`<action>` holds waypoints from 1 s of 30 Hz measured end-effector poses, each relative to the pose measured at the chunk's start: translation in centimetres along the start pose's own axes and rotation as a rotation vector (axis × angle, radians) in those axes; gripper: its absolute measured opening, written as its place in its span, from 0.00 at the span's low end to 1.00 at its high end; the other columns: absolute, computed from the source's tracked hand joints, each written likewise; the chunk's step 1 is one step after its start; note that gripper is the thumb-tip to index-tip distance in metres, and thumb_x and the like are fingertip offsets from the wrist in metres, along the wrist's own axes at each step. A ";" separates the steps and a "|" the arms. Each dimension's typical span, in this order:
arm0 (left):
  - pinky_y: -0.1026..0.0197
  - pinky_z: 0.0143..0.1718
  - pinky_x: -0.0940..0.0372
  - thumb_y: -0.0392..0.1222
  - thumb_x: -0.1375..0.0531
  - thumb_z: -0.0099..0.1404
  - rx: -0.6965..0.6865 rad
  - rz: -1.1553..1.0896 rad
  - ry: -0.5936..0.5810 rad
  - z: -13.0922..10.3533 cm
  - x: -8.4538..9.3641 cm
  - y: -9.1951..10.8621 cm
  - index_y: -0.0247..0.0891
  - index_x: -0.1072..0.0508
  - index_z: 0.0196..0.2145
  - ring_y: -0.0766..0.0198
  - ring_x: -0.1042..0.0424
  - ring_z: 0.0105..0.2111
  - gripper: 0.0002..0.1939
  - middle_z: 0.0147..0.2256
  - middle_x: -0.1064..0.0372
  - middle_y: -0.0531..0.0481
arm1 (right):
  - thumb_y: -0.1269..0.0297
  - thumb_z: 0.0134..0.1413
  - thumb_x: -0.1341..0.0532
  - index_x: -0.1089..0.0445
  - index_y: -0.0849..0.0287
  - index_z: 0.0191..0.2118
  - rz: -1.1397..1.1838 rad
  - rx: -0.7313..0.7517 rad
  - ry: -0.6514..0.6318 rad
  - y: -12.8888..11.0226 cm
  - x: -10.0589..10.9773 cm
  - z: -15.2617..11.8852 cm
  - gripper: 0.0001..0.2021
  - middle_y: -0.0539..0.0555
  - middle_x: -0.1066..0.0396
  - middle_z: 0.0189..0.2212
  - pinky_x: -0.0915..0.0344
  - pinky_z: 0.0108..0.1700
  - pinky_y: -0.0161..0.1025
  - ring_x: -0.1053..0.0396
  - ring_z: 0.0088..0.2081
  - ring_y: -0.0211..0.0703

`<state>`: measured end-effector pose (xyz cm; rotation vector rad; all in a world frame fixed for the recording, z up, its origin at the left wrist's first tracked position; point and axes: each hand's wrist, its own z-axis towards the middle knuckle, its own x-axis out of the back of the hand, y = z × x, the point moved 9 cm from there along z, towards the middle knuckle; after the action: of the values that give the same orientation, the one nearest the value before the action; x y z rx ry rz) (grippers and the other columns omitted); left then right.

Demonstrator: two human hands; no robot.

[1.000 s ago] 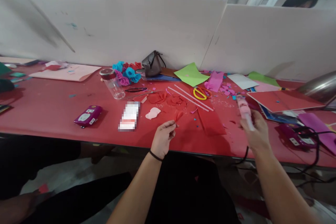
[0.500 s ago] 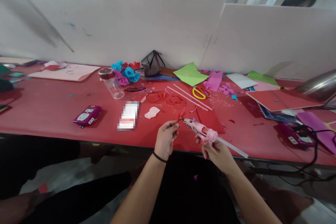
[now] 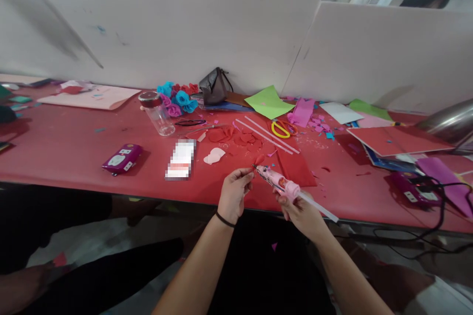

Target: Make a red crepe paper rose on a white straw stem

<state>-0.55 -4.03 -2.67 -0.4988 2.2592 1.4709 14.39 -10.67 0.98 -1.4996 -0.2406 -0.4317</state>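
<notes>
Near the front edge of the red table, my left hand (image 3: 235, 192) pinches a small red paper petal (image 3: 259, 160). My right hand (image 3: 297, 209) is closed around a pink hot glue gun (image 3: 276, 180), with a clear glue stick (image 3: 318, 205) poking out of its back end. The gun's nozzle is at the petal, close to my left fingertips; whether they touch I cannot tell. Red paper petals (image 3: 249, 141) lie scattered beyond my hands. Pale pink paper petals (image 3: 214, 156) rest to the left of them.
Two loose glue sticks (image 3: 264, 135) and yellow-handled scissors (image 3: 281, 129) lie farther back. To the left are a phone (image 3: 181, 160), a glass jar (image 3: 157, 113), a purple box (image 3: 122, 159) and paper flowers (image 3: 181, 101). Folders (image 3: 399, 140) and cables (image 3: 443, 206) occupy the right. A white partition (image 3: 166, 34) stands behind.
The glue gun has shifted slightly left and its nozzle is now at the base of the petal. My left hand has stayed nearly in place.
</notes>
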 end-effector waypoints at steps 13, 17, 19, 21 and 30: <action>0.70 0.20 0.51 0.35 0.33 0.41 0.003 -0.007 -0.033 0.0 -0.3 0.1 0.31 0.27 0.25 0.77 0.44 0.17 0.11 0.19 0.34 0.53 | 0.57 0.45 0.35 0.34 0.58 0.26 -0.158 0.152 0.028 -2.7 0.9 -0.2 0.11 0.49 0.34 0.21 0.41 0.25 0.32 0.37 0.22 0.37; 0.69 0.20 0.51 0.35 0.34 0.40 0.008 -0.005 -0.032 -0.1 -0.4 0.3 0.31 0.26 0.25 0.77 0.43 0.17 0.10 0.20 0.33 0.52 | 0.57 0.46 0.35 0.34 0.57 0.27 -0.181 0.166 0.003 -2.2 0.9 -0.3 0.11 0.49 0.32 0.22 0.40 0.26 0.33 0.36 0.22 0.38; 0.69 0.20 0.50 0.35 0.33 0.40 0.009 0.000 -0.035 -0.2 -0.5 0.4 0.31 0.25 0.25 0.76 0.43 0.17 0.10 0.21 0.32 0.52 | 0.58 0.48 0.36 0.35 0.57 0.28 -0.186 0.169 -0.027 -2.0 0.9 -0.4 0.09 0.50 0.31 0.23 0.40 0.27 0.33 0.35 0.23 0.39; 0.69 0.20 0.49 0.35 0.33 0.40 0.012 0.004 -0.041 -0.2 -0.6 0.5 0.31 0.25 0.24 0.76 0.43 0.17 0.10 0.21 0.32 0.52 | 0.61 0.50 0.37 0.35 0.56 0.28 -0.190 0.158 -0.041 -1.8 1.0 -0.6 0.07 0.50 0.31 0.23 0.40 0.27 0.33 0.34 0.24 0.39; 0.69 0.19 0.50 0.35 0.33 0.40 0.015 0.003 -0.041 -0.1 -0.6 0.4 0.31 0.26 0.24 0.76 0.43 0.17 0.09 0.22 0.31 0.51 | 0.57 0.48 0.36 0.34 0.56 0.27 -0.211 0.217 -0.038 -2.9 1.1 -0.4 0.10 0.49 0.33 0.22 0.40 0.25 0.32 0.36 0.22 0.37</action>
<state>-0.24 -3.95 -1.99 -0.4563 2.2384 1.4514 14.09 -11.28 4.06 -1.2754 -0.4643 -0.5285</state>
